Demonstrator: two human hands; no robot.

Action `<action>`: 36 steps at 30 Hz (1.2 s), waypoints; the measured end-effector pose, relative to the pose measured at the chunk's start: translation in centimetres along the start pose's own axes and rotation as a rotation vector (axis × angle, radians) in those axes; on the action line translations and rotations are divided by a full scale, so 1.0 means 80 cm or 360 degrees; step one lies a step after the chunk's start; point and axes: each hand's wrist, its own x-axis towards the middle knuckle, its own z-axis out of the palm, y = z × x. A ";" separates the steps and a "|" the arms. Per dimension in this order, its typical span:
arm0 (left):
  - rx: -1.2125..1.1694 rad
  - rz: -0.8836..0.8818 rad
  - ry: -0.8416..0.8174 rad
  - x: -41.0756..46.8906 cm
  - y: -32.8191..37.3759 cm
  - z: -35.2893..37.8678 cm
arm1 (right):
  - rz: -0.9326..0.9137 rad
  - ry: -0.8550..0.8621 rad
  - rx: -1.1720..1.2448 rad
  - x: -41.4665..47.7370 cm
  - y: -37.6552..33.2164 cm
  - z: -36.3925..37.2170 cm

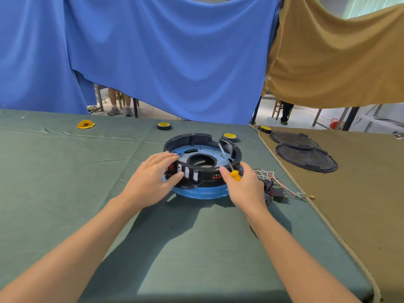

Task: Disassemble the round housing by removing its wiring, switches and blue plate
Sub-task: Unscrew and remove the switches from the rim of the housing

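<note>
The round black housing [196, 138] sits on the green cloth at the table's middle, tilted up at its near side. Its blue plate [197, 193] shows inside the ring and juts out under the near edge. My left hand [150, 180] grips the housing's near left wall, thumb outside and fingers over the rim. My right hand [246, 189] holds a yellow-handled screwdriver [236, 174] against the near right rim, its metal shaft reaching into the housing. A bundle of wiring with black switches [273, 186] lies on the cloth just right of my right hand.
Two rolls of yellow-cored tape [164, 126] [230, 137] lie behind the housing, a third [265, 128] on the brown cloth. Two black round covers [306, 157] rest at the right. A yellow scrap [86, 124] lies far left. Blue and brown curtains hang behind the table.
</note>
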 end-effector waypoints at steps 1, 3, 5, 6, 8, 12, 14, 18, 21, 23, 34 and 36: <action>0.0036 0.0025 0.0020 0.001 0.000 -0.002 | 0.0051 -0.0011 -0.0005 0.006 -0.003 -0.001; 0.0057 0.0106 0.0033 0.004 -0.001 -0.007 | 0.0095 0.0023 0.0005 0.014 -0.009 0.001; 0.0039 0.0192 0.0019 0.008 -0.004 -0.012 | 0.0038 0.0070 0.0060 0.009 -0.014 0.008; 0.0050 0.0221 0.0013 0.010 -0.007 -0.014 | 0.0022 0.0059 0.0080 0.003 -0.016 0.013; 0.0071 0.0183 -0.0017 0.012 -0.015 -0.015 | 0.0021 -0.0004 0.0078 -0.010 -0.018 0.024; 0.0082 0.0078 -0.0083 0.008 -0.025 -0.012 | 0.0020 -0.0041 0.0074 -0.012 -0.014 0.036; 0.0158 0.0184 0.0025 0.004 -0.022 -0.014 | 0.0031 -0.0070 0.0147 -0.002 -0.008 0.034; 0.0268 0.0439 0.0058 0.003 -0.007 -0.018 | 0.0130 0.0076 0.0139 0.009 -0.006 0.029; 0.0284 0.0534 -0.0019 0.008 0.002 -0.024 | 0.0101 0.0045 0.0131 0.000 -0.006 0.034; 0.0362 0.0430 -0.0101 0.008 0.004 -0.026 | 0.0045 -0.0085 0.0200 -0.009 -0.003 0.039; 0.0882 0.0190 0.0051 0.009 0.048 -0.002 | 0.0005 -0.0062 0.0155 0.004 -0.002 0.023; 0.0879 0.0185 0.0103 0.008 0.052 0.003 | -0.0028 -0.0059 0.0115 0.005 -0.002 0.010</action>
